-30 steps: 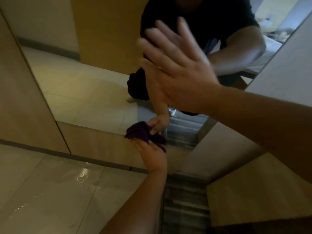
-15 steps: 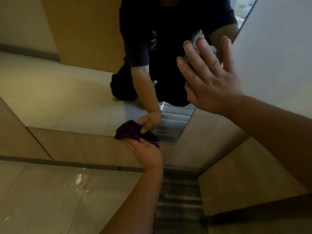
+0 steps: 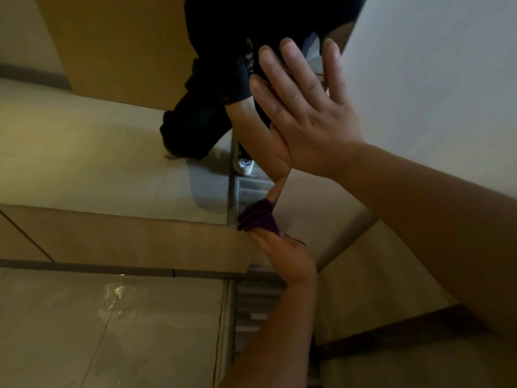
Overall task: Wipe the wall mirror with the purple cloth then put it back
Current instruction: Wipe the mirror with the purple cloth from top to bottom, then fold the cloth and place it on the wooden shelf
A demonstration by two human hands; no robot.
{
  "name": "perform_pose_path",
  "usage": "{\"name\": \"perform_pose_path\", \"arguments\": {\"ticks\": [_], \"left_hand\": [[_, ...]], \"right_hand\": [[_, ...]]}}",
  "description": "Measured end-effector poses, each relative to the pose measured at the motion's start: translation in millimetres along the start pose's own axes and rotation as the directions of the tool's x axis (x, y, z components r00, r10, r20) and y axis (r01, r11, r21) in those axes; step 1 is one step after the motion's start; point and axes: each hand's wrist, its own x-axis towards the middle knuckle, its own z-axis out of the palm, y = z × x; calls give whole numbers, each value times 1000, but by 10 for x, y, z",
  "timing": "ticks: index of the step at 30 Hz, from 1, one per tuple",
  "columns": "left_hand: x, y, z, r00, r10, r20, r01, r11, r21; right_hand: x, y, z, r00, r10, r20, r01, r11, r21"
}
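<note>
The wall mirror (image 3: 92, 152) fills the upper left of the head view and reflects the tiled floor and a person in dark clothes. My left hand (image 3: 282, 256) presses the bunched purple cloth (image 3: 258, 217) against the mirror's bottom right corner. My right hand (image 3: 307, 116) is flat, fingers spread, resting against the mirror near its right edge, above the cloth. It holds nothing.
A white wall (image 3: 433, 79) borders the mirror on the right. Below the mirror runs a tan wall strip (image 3: 126, 239), then glossy floor tiles (image 3: 98, 331). A grey striped mat (image 3: 251, 303) lies under my left arm. A wooden panel (image 3: 377, 289) stands at lower right.
My left hand slid the cloth rightward along the mirror's bottom edge to its right corner. My right hand stayed flat on the glass as the view shifted down and left.
</note>
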Motion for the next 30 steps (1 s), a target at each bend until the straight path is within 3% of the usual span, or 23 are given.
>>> {"name": "perform_pose_path", "arguments": {"ticks": [6, 9, 11, 14, 18, 20, 22, 25, 30], "left_hand": [[-79, 57, -30, 999, -44, 31, 44, 999, 1], [-298, 107, -8, 985, -3, 175, -7, 999, 54], [-464, 219, -33, 948, 55, 314, -57, 998, -3], [-579, 456, -166, 874, -65, 482, 165, 972, -167], [-467, 638, -632, 712, -253, 655, 563, 764, -317], [-342, 672, -947, 621, -290, 728, 680, 662, -316], [-191, 705, -1284, 532, -317, 785, 735, 633, -242], [37, 705, -1729, 471, -293, 832, 705, 692, -155], [335, 812, -2304, 455, -163, 875, 420, 906, -50]], "right_hand": [[18, 12, -11, 999, 9, 33, -8, 1000, -22], [5, 27, -34, 997, -15, 77, 16, 1000, -6], [0, 40, -62, 992, -27, 120, 28, 999, -14], [-4, 47, -98, 986, -38, 162, 42, 999, -22], [-4, 54, -143, 981, -38, 188, 43, 999, -26], [-2, 33, -179, 979, -29, 201, 35, 999, -26], [6, 11, -225, 968, -31, 250, 33, 999, -2], [30, -53, -310, 935, -5, 354, -15, 998, 54], [90, -145, -498, 870, 61, 490, -142, 981, 130]]}}
